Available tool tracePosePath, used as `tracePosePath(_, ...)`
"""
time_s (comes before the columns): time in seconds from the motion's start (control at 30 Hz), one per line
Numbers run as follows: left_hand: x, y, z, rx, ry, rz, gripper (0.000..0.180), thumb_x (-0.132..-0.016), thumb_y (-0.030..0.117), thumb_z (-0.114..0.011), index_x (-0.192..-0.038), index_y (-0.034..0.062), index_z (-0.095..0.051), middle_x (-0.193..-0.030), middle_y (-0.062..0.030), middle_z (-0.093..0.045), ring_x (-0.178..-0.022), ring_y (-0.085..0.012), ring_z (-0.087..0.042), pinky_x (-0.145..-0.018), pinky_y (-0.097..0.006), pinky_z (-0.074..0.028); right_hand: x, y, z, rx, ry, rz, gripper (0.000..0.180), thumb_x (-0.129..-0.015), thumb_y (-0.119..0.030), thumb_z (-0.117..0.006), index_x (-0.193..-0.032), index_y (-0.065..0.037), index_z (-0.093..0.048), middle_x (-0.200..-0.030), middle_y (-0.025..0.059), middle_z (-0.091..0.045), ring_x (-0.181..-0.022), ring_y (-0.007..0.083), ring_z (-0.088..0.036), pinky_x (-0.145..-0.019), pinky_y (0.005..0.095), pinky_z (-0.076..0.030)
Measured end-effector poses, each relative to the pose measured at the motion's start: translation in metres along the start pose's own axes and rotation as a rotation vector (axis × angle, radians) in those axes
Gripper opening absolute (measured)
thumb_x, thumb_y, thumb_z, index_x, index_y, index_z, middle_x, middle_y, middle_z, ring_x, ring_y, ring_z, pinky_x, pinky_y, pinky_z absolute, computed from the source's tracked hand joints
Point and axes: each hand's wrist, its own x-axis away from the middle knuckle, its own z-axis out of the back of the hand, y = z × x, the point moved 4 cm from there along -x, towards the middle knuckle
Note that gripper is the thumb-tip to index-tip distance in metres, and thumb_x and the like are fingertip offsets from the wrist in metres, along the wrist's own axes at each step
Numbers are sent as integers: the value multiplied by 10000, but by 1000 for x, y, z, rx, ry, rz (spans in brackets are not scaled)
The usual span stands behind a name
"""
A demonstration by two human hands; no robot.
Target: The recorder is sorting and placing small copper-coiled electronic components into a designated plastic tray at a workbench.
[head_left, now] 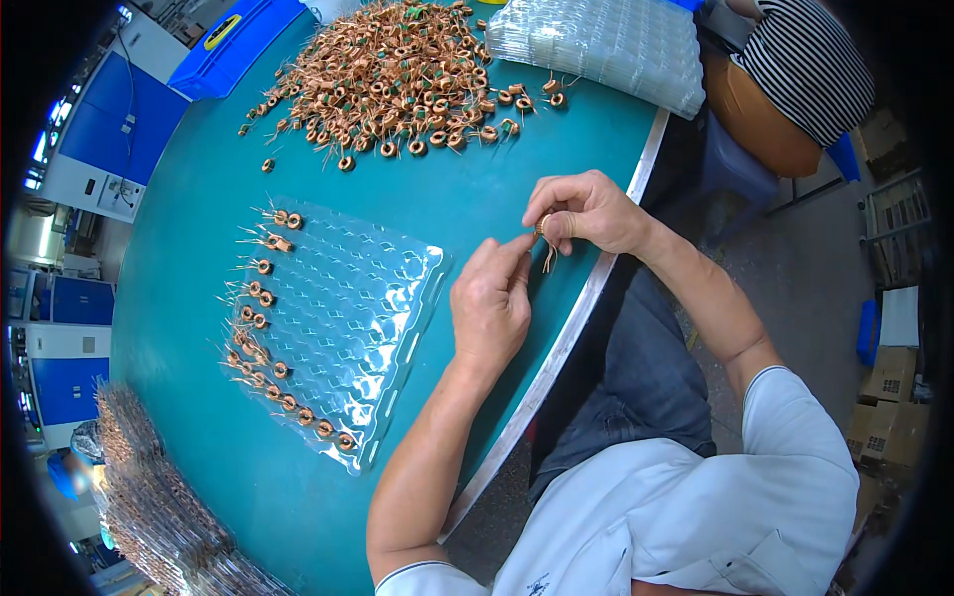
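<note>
Spreading across most of the view, a teal desk (477, 199) with a metal edge carries everything here. At its far side lies a big heap of copper-wound ring coils (393, 74), with a few strays scattered toward the near edge of the heap. To the right of the heap sits a stack of clear plastic trays (606, 45), and a blue bin (234, 40) stands at the far left. Another stack of filled trays (149, 497) shows at the near left corner of the desk.

In the middle of the desk lies a clear blister tray (348, 318), tilted in the view; a row of coils fills the pockets along its left edge, their wire leads pointing left, while the remaining pockets show bare plastic.

Just right of the tray, above the desk edge, the left hand (489, 308) and right hand (586, 211) meet. The right hand's fingers (561, 223) are closed narrowly on a single copper coil (545, 230), whose leads hang down below it. The left hand's fingers (517, 248) are pinched together, their tips touching the coil or its leads; which of the two I cannot tell.

A second person in a striped shirt (810, 60) sits beyond the desk at the upper right.
</note>
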Motion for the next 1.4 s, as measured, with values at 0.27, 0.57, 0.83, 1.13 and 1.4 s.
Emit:
tracePosePath(0.27, 1, 3, 0, 45, 25, 20, 186, -865, 34, -664, -1050, 33, -688, -700, -120, -524, -601, -260, -545, -555, -376, -432, -1, -1, 0, -112, 22, -96, 173, -919, -143, -684, -979, 17, -656, -862, 37, -606, -695, 92, -622, -570, 213, -524)
tracePosePath(0.57, 4, -2, 2, 19, 30, -4, 122, -851, 19, -675, -967, 19, -712, -679, -115, -538, -585, -238, -542, -540, -361, -426, 1, 2, -2, 17, -92, -88, 203, -919, -162, -688, -1006, 16, -641, -872, 41, -598, -688, 94, -616, -576, 217, -525)
tracePosePath(0.83, 2, -2, 2, 171, 33, 119, 287, -831, 127, -729, -1088, 23, -653, -764, -82, -627, -632, -176, -602, -586, -308, -496, -1, -2, -4, -64, 29, -48, 203, -921, -149, -683, -1041, 1, -616, -908, 37, -594, -754, 92, -620, -636, 223, -535)
tracePosePath(1.13, 4, -4, 1, 167, 53, 195, 291, -829, 112, -775, -1066, 23, -633, -724, -72, -682, -596, -143, -632, -571, -289, -512, 1, 0, -7, 58, 8, -22, 165, -913, -81, -681, -1034, 14, -620, -943, 48, -578, -781, 104, -629, -624, 218, -524)
tracePosePath(1.4, 4, -8, -1, 117, 80, 202, 108, -826, 20, -722, -927, 8, -686, -738, -111, -656, -606, -178, -640, -560, -298, -499, 7, -2, -6, 38, 1, -71, 168, -917, -107, -687, -1004, 19, -616, -860, 39, -591, -693, 97, -623, -574, 215, -521)
